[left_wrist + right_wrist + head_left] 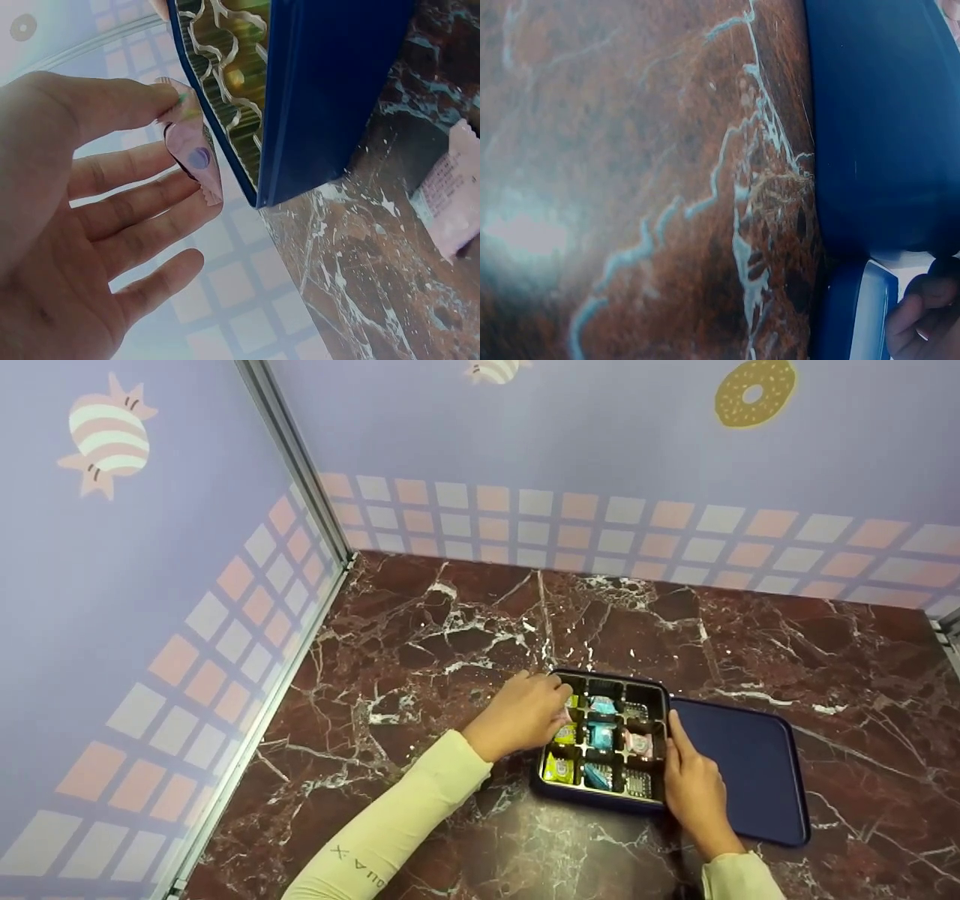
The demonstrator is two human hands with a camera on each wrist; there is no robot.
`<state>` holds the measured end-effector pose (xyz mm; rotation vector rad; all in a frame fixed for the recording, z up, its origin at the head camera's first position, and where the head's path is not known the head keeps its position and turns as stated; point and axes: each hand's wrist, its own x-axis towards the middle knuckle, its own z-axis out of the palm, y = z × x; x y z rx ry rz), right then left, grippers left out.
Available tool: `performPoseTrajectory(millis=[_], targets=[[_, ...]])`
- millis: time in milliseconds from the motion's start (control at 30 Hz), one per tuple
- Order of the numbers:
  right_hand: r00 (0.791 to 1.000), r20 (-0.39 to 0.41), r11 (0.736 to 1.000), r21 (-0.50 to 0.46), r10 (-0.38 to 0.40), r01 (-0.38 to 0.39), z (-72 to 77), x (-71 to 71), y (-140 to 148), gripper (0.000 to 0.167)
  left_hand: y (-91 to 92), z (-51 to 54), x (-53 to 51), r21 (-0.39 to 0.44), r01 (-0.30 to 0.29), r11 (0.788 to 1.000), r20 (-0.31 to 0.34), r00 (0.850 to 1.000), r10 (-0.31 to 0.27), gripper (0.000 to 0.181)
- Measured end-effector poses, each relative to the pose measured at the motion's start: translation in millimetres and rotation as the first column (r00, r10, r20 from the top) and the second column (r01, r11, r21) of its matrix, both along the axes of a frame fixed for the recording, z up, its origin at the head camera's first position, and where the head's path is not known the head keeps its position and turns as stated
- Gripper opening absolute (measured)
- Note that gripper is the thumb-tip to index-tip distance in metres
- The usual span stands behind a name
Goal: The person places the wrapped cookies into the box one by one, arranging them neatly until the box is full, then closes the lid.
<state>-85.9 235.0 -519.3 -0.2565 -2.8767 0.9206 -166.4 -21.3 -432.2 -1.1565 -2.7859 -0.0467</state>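
Observation:
My left hand [525, 716] is above the left side of a dark blue box [604, 804]. Thumb and fingers pinch a pink wrapped candy [193, 146], close beside the box's rim in the left wrist view. Inside, a divided black-and-gold tray holds yellow-green candies [559, 767] in the left column and blue candies [602, 735] in the middle one. Another pink candy [638, 742] lies in the right column's middle compartment; bare liner shows above and below it. My right hand [696, 789] holds the box's right side, with its fingers along the wall.
A dark blue lid [750, 772] lies flat to the right of the box, partly behind my right hand. Beside the box, a loose pink candy [454, 187] rests on the marbled tabletop [420, 660]. Printed panels [600, 442] border the table's back and left.

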Motion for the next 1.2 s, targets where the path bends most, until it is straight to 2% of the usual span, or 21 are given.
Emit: performPoseTrajectory(millis=[200,733,933,1200], targets=[[1.000,-0.015,1.000,0.004,-0.006,0.006,-1.4,-0.5,-0.3,0.047,7.6,1.4,-0.9,-0.015,-0.001,1.000,0.020,1.000,0.002,0.020],[1.000,-0.011,1.000,0.008,-0.008,0.008,-0.7,-0.2,-0.4,0.047,28.0,3.4,-1.8,-0.016,0.049,0.999,0.019,0.999,-0.048,0.025],[1.000,0.009,1.000,0.008,-0.014,0.014,0.2,0.4,-0.6,0.047,35.7,1.9,-2.2,-0.021,0.069,0.997,-0.017,0.997,-0.069,0.024],[1.000,0.000,1.000,0.003,-0.008,0.008,-0.4,0.3,-0.1,0.047,44.3,4.8,-2.6,-0.050,0.060,0.997,-0.002,0.998,-0.060,0.027]])
